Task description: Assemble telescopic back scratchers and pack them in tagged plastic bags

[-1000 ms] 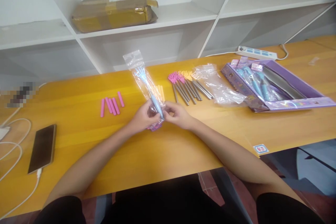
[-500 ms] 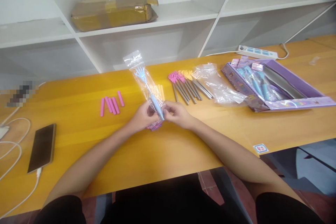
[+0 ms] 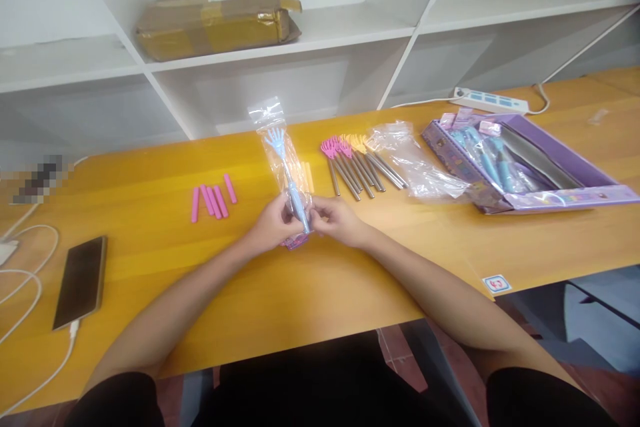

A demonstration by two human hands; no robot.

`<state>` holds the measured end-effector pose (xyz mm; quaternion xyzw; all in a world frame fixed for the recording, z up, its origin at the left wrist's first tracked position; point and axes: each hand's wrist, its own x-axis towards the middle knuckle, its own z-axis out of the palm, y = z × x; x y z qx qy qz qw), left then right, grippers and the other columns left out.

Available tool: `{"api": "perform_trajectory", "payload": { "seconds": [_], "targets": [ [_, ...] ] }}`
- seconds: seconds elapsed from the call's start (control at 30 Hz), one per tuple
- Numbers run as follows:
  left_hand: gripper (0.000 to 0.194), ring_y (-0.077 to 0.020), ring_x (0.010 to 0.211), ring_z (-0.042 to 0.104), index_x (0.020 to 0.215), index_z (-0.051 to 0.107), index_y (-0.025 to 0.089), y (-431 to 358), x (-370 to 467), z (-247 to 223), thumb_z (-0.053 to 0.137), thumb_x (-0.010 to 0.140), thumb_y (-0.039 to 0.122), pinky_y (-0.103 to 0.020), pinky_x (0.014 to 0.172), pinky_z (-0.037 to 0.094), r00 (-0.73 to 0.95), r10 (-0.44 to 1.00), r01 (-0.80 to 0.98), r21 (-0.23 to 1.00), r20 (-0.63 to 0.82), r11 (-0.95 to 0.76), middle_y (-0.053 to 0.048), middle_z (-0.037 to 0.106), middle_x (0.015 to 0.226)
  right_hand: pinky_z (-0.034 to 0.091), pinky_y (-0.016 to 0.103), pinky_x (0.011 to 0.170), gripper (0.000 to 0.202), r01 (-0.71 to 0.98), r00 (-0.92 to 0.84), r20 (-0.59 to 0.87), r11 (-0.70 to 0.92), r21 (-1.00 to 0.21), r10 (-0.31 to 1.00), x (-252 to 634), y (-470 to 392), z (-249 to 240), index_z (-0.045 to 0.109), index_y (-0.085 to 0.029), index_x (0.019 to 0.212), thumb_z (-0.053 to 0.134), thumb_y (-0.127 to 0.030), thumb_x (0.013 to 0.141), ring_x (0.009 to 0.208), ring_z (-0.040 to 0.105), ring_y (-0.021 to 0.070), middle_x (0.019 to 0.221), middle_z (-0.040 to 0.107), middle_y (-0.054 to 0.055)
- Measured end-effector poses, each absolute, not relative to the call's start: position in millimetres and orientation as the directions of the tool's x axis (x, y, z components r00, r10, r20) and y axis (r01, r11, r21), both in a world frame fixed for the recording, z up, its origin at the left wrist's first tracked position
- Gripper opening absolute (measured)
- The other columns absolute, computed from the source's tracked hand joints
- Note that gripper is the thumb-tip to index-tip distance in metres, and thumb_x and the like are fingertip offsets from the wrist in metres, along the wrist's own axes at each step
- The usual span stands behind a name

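Note:
A light blue hand-shaped scratcher (image 3: pixel 296 202) lies inside a clear plastic bag (image 3: pixel 267 115), its claw end pointing away from me. My left hand (image 3: pixel 273 221) pinches the bag's near end from the left. From the right, my right hand (image 3: pixel 339 219) grips the same end with its fingers closed. Under the handle's bottom, a pink and purple card (image 3: pixel 296 241) shows between the hands. Behind the bag lie yellow sticks (image 3: pixel 307 177), partly covered. Right of them are several pink scratchers (image 3: pixel 345 161) and yellow ones (image 3: pixel 374 157) with metal rods.
Several pink tubes (image 3: pixel 213 201) and a phone (image 3: pixel 80 282) with a white cable lie left. Clear bags (image 3: pixel 417 163) and a purple box (image 3: pixel 560 199) with bagged scratchers are right, near a power strip (image 3: pixel 491 101). A taped carton (image 3: pixel 215 23) sits on the shelf.
The bagged blue scratcher has swung slightly to the right at its far end and stands more upright in view. Both hands keep hold, with only a small shift.

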<state>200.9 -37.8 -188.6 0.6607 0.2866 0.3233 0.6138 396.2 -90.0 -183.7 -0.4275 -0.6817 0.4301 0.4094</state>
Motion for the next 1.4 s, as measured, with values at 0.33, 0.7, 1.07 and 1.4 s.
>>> {"api": "perform_trajectory", "payload": {
  "seconds": [0.33,0.7,1.07,1.4],
  "targets": [
    [0.035,-0.0159,0.09,0.068,0.106,0.064,0.017,-35,203,-188,0.075,0.073,0.014,-0.028,0.084,0.054,0.618,0.782,-0.003,0.995,0.077,-0.096,-0.004,0.072,0.099,0.04,0.021,0.055,0.008,0.278,-0.23,0.202,0.263,-0.924,0.952,393,-91,-191,0.058,-0.02,0.073,0.058,-0.018,0.081,0.054,0.051,0.0097,0.058,0.056,-0.006],
    [0.038,-0.0138,0.08,0.067,0.11,0.065,0.016,-35,199,-196,0.061,0.073,0.011,-0.022,0.07,0.052,0.652,0.756,0.073,0.987,0.06,-0.142,-0.002,0.072,0.094,0.047,0.02,0.063,0.022,0.28,-0.235,0.229,0.291,-0.915,0.945,392,-91,-191,0.066,-0.017,0.073,0.048,-0.009,0.082,0.062,0.06,0.0114,0.068,0.068,-0.002],
    [0.031,-0.0176,0.087,0.07,0.103,0.064,0.017,-41,199,-192,0.057,0.074,0.008,-0.026,0.076,0.054,0.637,0.767,0.178,0.953,0.077,-0.243,-0.003,0.074,0.094,0.051,0.023,0.067,0.025,0.319,-0.17,0.202,0.248,-0.915,0.965,387,-89,-199,0.064,-0.019,0.067,0.048,-0.008,0.083,0.064,0.066,0.0136,0.067,0.071,-0.002],
    [0.035,-0.0189,0.092,0.066,0.115,0.063,0.02,-37,200,-199,0.06,0.081,0.011,-0.031,0.085,0.053,0.555,0.827,0.211,0.946,0.091,-0.245,-0.003,0.072,0.101,0.052,0.024,0.056,0.031,-0.111,-0.099,0.069,0.058,-0.992,0.993,388,-88,-192,0.058,-0.023,0.1,0.066,-0.052,0.098,0.065,0.063,0.013,0.082,0.068,-0.001]
  ]
}}
